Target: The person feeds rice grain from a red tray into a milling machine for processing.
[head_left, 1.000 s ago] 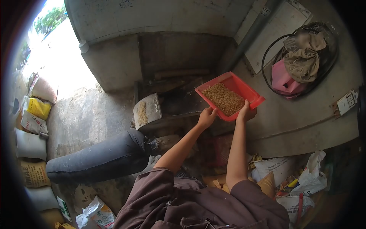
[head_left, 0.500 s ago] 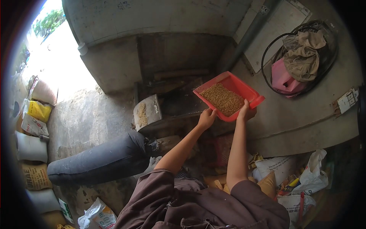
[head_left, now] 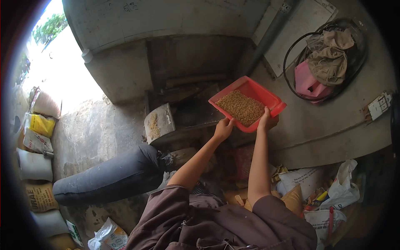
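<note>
A red plastic scoop-like tray is held out in front of me, slightly tilted. Golden-brown grain lies in it, heaped toward its left and near side. My left hand grips the near left corner, thumb on the rim. Around the near right side is my right hand, thumb over the rim and fingers hidden beneath. Left of the tray, a worn pale ledge carries a small patch of grain-coloured residue.
A dark-blue wrapped bundle lies at left. Several sacks line the left side. Cloth and a pink bag hang with a looped hose on the right wall, near a socket panel. Plastic bags crowd the lower right.
The view has shifted slightly. The tray sits a little further left and up in view, still held in both hands; the grain looks the same.
</note>
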{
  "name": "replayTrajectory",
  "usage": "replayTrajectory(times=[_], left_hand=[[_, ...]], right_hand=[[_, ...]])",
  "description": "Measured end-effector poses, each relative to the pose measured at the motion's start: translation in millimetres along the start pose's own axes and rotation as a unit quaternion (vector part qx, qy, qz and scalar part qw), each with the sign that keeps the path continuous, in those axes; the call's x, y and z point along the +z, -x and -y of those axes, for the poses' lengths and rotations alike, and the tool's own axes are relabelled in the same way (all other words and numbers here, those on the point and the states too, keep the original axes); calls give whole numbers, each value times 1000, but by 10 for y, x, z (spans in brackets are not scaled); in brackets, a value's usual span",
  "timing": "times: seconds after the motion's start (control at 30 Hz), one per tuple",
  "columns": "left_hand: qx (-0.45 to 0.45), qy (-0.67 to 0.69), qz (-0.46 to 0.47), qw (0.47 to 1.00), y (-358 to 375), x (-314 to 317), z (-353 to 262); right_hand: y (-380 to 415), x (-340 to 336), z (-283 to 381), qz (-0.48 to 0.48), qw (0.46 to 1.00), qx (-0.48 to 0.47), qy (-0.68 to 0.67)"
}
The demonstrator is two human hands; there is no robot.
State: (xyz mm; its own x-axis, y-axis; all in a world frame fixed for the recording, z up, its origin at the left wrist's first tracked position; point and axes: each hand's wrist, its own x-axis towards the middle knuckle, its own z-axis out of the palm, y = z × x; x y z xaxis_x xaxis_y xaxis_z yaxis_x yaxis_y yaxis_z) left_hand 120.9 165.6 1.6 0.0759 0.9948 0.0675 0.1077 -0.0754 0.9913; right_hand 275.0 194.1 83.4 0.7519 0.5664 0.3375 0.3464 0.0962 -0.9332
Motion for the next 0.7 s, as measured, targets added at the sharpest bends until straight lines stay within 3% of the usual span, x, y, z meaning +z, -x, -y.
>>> replayTrajectory(times=[0.1, 0.2, 0.7], left_hand=[[30, 41, -32, 998, 18, 19, -14], [-23, -9, 5, 1000, -11, 12, 30], [23, 26, -9, 999, -27, 13, -4]], right_hand=[[-11, -4, -48, 2, 1000, -14, -4], [-30, 2, -60, 6, 999, -27, 21], [-64, 18, -80, 9, 998, -46, 32]])
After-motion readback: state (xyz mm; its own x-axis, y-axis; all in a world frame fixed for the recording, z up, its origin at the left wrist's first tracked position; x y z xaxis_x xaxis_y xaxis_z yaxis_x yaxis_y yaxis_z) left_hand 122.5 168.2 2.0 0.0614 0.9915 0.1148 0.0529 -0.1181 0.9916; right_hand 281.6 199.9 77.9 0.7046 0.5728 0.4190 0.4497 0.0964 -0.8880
